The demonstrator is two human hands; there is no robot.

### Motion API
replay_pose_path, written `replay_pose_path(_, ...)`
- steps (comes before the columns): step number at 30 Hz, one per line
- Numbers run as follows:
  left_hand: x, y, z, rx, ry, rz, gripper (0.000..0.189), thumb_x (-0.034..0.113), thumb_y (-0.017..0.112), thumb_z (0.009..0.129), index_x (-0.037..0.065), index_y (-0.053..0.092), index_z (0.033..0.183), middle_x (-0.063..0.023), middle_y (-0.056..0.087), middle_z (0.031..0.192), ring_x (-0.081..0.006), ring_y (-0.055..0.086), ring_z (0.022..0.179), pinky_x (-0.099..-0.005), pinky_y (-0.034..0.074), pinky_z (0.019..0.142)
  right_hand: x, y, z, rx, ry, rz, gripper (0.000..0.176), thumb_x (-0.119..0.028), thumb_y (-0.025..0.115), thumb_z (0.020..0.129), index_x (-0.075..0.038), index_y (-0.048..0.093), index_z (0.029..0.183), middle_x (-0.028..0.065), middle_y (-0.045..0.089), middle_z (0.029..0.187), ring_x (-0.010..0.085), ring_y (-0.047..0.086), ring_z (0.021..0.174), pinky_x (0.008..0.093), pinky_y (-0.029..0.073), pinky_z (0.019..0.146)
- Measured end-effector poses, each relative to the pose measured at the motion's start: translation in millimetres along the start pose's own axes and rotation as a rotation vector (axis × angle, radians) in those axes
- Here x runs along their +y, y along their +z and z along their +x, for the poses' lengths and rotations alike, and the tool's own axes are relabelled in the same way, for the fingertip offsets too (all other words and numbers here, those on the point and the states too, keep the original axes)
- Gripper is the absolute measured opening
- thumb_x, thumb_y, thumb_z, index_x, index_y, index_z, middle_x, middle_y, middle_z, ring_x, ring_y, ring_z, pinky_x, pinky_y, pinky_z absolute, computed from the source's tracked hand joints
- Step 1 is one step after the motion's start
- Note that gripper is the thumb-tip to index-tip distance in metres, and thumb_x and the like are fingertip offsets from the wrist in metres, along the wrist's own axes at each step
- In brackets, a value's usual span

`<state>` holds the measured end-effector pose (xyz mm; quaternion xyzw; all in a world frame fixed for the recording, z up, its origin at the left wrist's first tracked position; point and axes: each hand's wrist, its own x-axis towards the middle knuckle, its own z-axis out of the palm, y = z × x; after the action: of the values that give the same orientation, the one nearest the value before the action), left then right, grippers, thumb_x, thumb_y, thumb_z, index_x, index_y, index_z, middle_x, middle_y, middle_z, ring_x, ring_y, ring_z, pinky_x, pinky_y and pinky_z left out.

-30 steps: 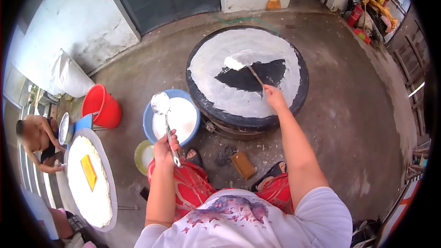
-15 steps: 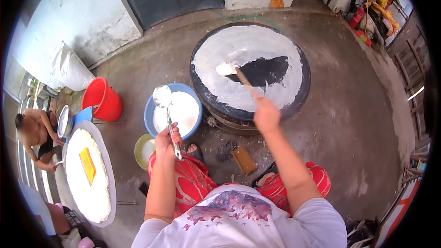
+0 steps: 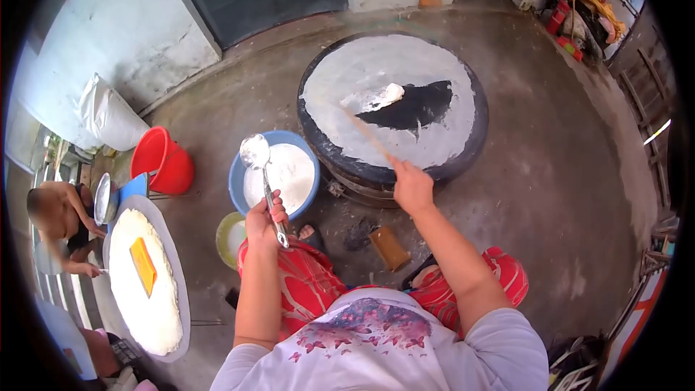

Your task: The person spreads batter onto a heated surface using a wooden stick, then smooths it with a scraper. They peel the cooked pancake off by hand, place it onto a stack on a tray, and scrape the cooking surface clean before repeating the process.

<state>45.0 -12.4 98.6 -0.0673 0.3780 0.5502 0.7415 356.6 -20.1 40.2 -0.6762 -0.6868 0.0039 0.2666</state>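
My left hand (image 3: pixel 263 221) is closed around the handle of a metal ladle (image 3: pixel 255 152), its bowl up and over the edge of a blue basin (image 3: pixel 313 192) of white batter (image 3: pixel 289 174). A wooden stick (image 3: pixel 371 136) is gripped in my right hand (image 3: pixel 414 187), its far end blurred over the big round black griddle (image 3: pixel 481 119). A thin white layer of batter (image 3: pixel 369 58) coats most of the griddle, around a bare dark patch (image 3: pixel 427 105). Beside that patch sits a thicker white lump (image 3: pixel 384 96).
At left, a round table (image 3: pixel 181 318) bears a thick white sheet with a yellow scraper-like piece (image 3: pixel 143 266). A person (image 3: pixel 61 224) sits beyond it. A red bucket (image 3: pixel 170 163), a green bowl (image 3: pixel 226 242) and a brick (image 3: pixel 389 248) stand on the floor.
My right hand has shifted slightly left and down, and the stick's far end has moved left. The white lump now shows near the bare patch. My left hand holds the ladle nearly still.
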Motion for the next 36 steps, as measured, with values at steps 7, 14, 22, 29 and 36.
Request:
replay_pose_path(7, 0.4, -5.7, 3.0, -0.01, -0.037, -0.011, 0.027, 0.017, 0.031, 0.091, -0.005, 0.043, 0.102, -0.0064, 0.044, 0.074, -0.0091, 0.037, 0.05, -0.0197, 0.032, 0.041, 54.6, -19.5, 22.1, 0.099, 0.475, -0.053, 0.044, -0.004, 0.053, 0.068, -0.013, 0.051, 0.111, 0.0107, 0.054, 0.085, 0.0306, 0.057, 0.078, 0.041, 0.047, 0.065)
replay_pose_path(14, -0.3, 1.6, -0.3, 0.011, -0.038, -0.002, 0.027, 0.017, 0.031, 0.091, -0.005, 0.044, 0.101, -0.0063, 0.045, 0.073, -0.0087, 0.038, 0.049, -0.019, 0.034, 0.039, 74.8, -26.6, 19.0, 0.018, 0.345, -0.368, 0.04, -0.007, 0.055, 0.068, -0.012, 0.054, 0.108, 0.01, 0.054, 0.081, 0.0271, 0.057, 0.073, 0.04, 0.047, 0.063)
replay_pose_path(22, 0.8, -1.5, 5.8, 0.014, -0.046, -0.011, 0.026, 0.017, 0.031, 0.091, -0.004, 0.044, 0.101, -0.0054, 0.045, 0.072, -0.0085, 0.038, 0.048, -0.0189, 0.033, 0.039, 52.0, -20.5, 3.7, 0.015, 0.302, -0.155, 0.041, -0.009, 0.055, 0.067, -0.01, 0.053, 0.108, 0.011, 0.055, 0.089, 0.0296, 0.058, 0.077, 0.0401, 0.048, 0.066)
replay_pose_path(29, 1.9, -4.8, 7.2, 0.014, -0.065, -0.011, 0.028, 0.018, 0.032, 0.091, -0.005, 0.045, 0.101, -0.0044, 0.046, 0.07, -0.0078, 0.039, 0.048, -0.0189, 0.034, 0.039, 100.6, -51.7, 8.2, 0.034, 0.547, -0.35, 0.038, -0.008, 0.05, 0.073, -0.01, 0.05, 0.111, 0.0101, 0.055, 0.093, 0.0296, 0.058, 0.078, 0.0386, 0.048, 0.068)
replay_pose_path(36, 1.4, -1.8, 7.1, 0.034, -0.049, -0.008, 0.025, 0.015, 0.033, 0.091, -0.004, 0.046, 0.099, -0.0045, 0.046, 0.068, -0.0077, 0.039, 0.048, -0.0189, 0.034, 0.038, 161.7, -36.8, 14.1, 0.101, 0.794, 0.293, 0.034, -0.018, 0.041, 0.085, -0.016, 0.049, 0.118, 0.0157, 0.06, 0.098, 0.0312, 0.055, 0.096, 0.0393, 0.043, 0.082)
